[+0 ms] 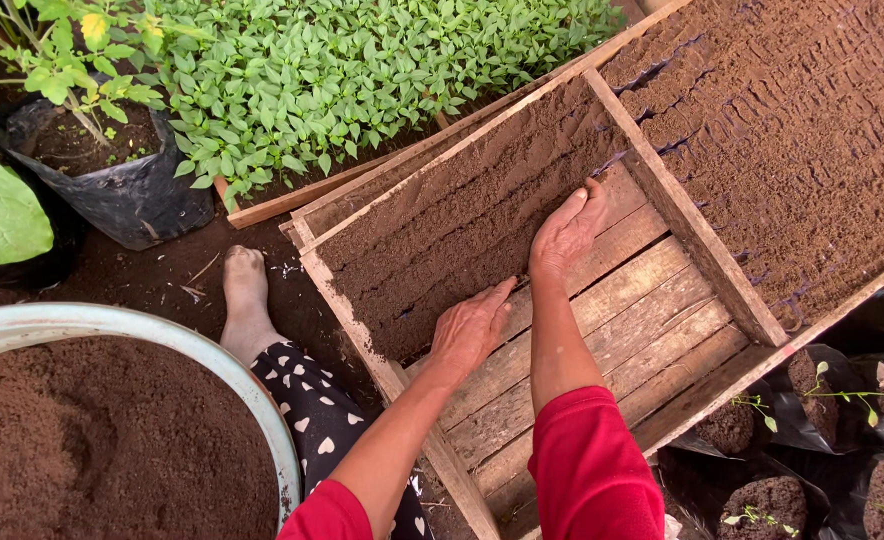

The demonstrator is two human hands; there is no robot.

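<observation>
A wooden slatted tray (662, 290) lies tilted in front of me, its far half filled with packed brown soil (462, 220), its near half bare boards. My left hand (472, 325) lies flat, fingers together, pressing against the edge of the soil. My right hand (567, 230) does the same a little farther up, palm against the soil's edge. Neither hand holds anything. Both arms wear red sleeves.
A second soil-filled tray (792, 130) adjoins on the right. A large basin of loose soil (102, 440) sits at lower left. Green seedlings (362, 70) fill a tray beyond. Black bags with plants (122, 180) stand at upper left, more bags (822, 430) at lower right. My bare foot (245, 285) rests on the ground.
</observation>
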